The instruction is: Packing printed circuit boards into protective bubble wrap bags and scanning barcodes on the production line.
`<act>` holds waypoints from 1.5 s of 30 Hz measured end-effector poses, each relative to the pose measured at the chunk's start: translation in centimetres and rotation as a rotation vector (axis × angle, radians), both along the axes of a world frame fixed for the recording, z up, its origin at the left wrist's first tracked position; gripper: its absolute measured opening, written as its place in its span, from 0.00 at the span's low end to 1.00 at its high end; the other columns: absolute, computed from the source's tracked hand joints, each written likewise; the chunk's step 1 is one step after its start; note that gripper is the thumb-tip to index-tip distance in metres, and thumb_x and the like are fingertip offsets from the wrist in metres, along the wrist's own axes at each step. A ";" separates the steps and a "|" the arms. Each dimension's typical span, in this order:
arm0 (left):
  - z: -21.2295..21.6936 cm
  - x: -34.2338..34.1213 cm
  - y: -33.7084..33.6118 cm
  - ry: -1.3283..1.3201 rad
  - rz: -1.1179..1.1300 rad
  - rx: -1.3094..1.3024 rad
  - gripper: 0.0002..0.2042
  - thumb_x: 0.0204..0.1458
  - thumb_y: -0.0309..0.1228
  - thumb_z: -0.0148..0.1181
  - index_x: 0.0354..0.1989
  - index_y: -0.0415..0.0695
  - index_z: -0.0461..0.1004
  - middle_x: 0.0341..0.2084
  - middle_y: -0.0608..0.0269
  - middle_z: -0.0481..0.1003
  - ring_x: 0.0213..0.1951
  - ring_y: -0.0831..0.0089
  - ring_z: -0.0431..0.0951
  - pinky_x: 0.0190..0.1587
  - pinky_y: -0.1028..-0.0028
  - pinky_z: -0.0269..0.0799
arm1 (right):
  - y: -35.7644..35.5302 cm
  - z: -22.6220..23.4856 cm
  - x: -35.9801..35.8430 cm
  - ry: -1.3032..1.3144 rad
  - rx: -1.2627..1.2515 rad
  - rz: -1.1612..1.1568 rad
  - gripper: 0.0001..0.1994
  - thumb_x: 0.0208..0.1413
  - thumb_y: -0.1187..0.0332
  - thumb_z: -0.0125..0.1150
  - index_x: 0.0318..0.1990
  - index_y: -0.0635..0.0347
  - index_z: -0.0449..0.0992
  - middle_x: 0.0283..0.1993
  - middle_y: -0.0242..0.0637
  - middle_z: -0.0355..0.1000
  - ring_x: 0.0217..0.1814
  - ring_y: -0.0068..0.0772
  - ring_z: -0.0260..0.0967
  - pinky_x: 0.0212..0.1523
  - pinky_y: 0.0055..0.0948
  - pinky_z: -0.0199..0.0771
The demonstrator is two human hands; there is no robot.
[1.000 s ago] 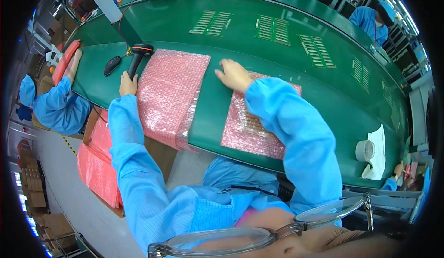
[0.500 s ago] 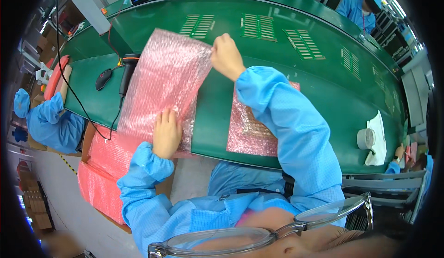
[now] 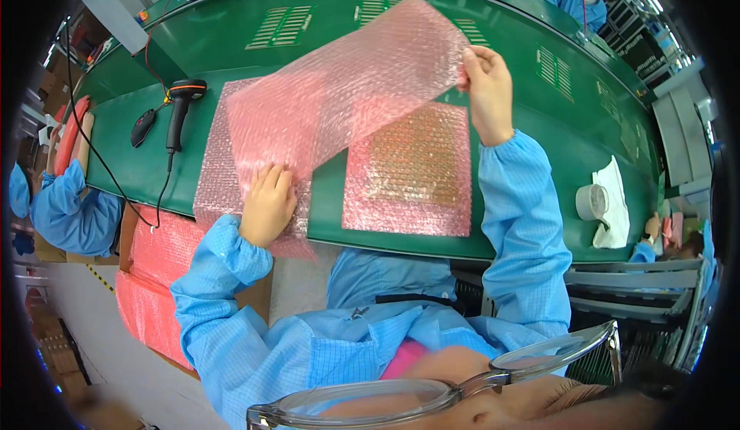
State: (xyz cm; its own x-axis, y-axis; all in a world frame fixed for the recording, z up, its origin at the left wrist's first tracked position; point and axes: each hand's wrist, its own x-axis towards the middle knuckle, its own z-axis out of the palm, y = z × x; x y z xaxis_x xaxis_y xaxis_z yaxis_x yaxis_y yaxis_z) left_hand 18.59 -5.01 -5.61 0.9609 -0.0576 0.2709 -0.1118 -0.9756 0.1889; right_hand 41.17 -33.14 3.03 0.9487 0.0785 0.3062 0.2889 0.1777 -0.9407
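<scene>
My right hand (image 3: 487, 91) pinches the far corner of a pink bubble-wrap sheet (image 3: 347, 98) and holds it lifted above the green table (image 3: 539, 198). My left hand (image 3: 267, 202) presses flat on the near end of that sheet, on top of a stack of pink bubble wrap (image 3: 223, 175) lying at the table's near edge. To the right of the stack lies a flat bubble-wrapped item (image 3: 408, 172) with a brownish board showing through it.
A black handheld scanner (image 3: 179, 110) and a black mouse (image 3: 142, 128) sit left of the stack, cables trailing. A tape roll (image 3: 592, 201) and white cloth (image 3: 613, 214) lie at the right. More pink wrap fills a box (image 3: 150, 276) below. Other people work at left and far right.
My right hand has lifted the top sheet up and swung it to the right. My left hand moved from the far side of the stack to its near edge and pressed down.
</scene>
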 end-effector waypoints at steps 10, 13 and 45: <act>2.8 3.4 -2.1 -0.166 -0.137 -0.081 0.10 0.47 0.26 0.57 0.39 0.39 0.71 0.30 0.50 0.74 0.34 0.57 0.76 0.38 0.67 0.71 | -8.1 3.4 -4.3 -0.010 0.177 -0.035 0.11 0.58 0.69 0.52 0.43 0.66 0.69 0.23 0.28 0.63 0.19 0.15 0.53 0.18 0.17 0.53; 8.2 3.5 -2.2 -0.175 -0.050 -0.457 0.04 0.47 0.23 0.58 0.32 0.38 0.73 0.24 0.56 0.75 0.28 0.66 0.77 0.33 0.72 0.71 | -11.6 5.4 -5.8 -0.126 0.135 0.085 0.19 0.62 0.63 0.43 0.51 0.73 0.66 0.29 0.34 0.68 0.27 0.20 0.62 0.30 0.20 0.63; 2.2 12.1 -15.9 0.432 -1.025 -0.467 0.08 0.41 0.27 0.57 0.29 0.39 0.67 0.26 0.52 0.69 0.33 0.54 0.71 0.36 0.61 0.67 | 5.7 -13.2 24.0 -0.419 -1.402 -0.413 0.21 0.54 0.50 0.47 0.31 0.62 0.72 0.28 0.50 0.73 0.30 0.47 0.73 0.31 0.41 0.73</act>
